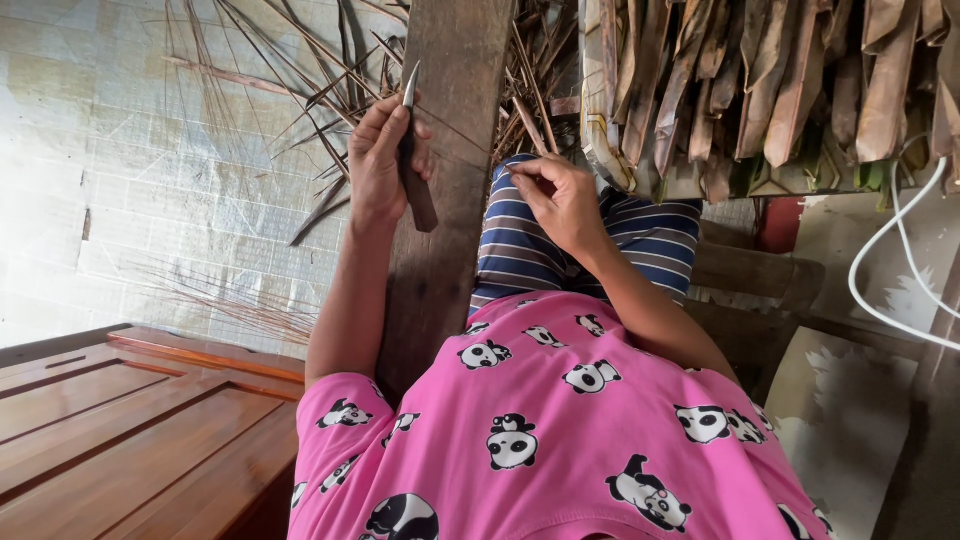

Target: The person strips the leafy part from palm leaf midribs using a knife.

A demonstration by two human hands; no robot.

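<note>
The left hand (378, 160) is gripping a small wooden-handled knife (412, 150), blade up against the long brown wooden plank (440, 200), bracing it, while the right hand (560, 200) is pinching a thin pale leaf rib (470, 137) taut across the plank's right edge.

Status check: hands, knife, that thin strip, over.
Left hand gripping knife, blade up. Right hand pinching thin strip across wooden plank. Nothing obstructing.

Running up the middle of the frame: a long wooden plank (440, 270), leaning across the lap. Lying against it near the top, a thin leaf rib (455, 128) and a wooden-handled knife (415, 160).
</note>
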